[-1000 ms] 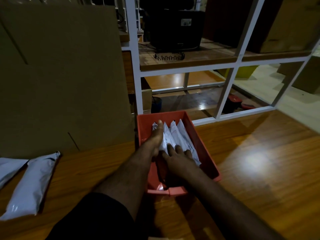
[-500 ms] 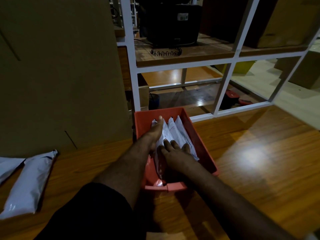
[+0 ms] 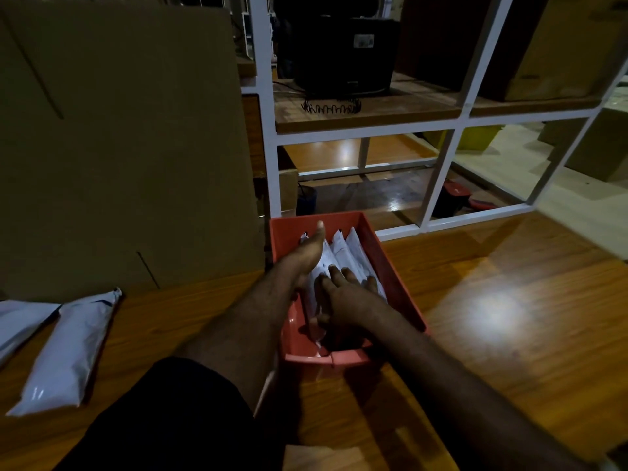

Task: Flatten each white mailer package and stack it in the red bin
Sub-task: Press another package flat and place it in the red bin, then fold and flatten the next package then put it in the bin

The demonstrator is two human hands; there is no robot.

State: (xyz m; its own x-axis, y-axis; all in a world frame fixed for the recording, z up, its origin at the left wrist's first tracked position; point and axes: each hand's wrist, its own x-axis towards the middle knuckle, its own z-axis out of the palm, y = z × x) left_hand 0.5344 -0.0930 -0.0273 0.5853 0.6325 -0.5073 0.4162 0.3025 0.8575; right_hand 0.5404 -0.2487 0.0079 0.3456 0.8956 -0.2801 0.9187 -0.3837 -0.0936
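A red bin (image 3: pixel 397 266) stands on the wooden table and holds several white mailers (image 3: pixel 346 253) leaning side by side. My left hand (image 3: pixel 311 251) lies along the left side of the mailers, fingers straight, reaching toward the bin's far wall. My right hand (image 3: pixel 343 297) presses flat on the near part of the mailers with spread fingers. Two puffy white mailers lie on the table at the far left, one (image 3: pixel 68 351) in full view and another (image 3: pixel 20 324) cut by the frame edge.
A large brown cardboard sheet (image 3: pixel 119 147) stands upright behind the table at the left. A white metal shelf frame (image 3: pixel 441 171) rises just behind the bin, with a dark box on its wooden shelf. Bare wooden tabletop (image 3: pixel 509 317) spreads to the right.
Both hands stay on the mailers in the bin. My right hand has slid slightly toward me; the view has shifted a little.
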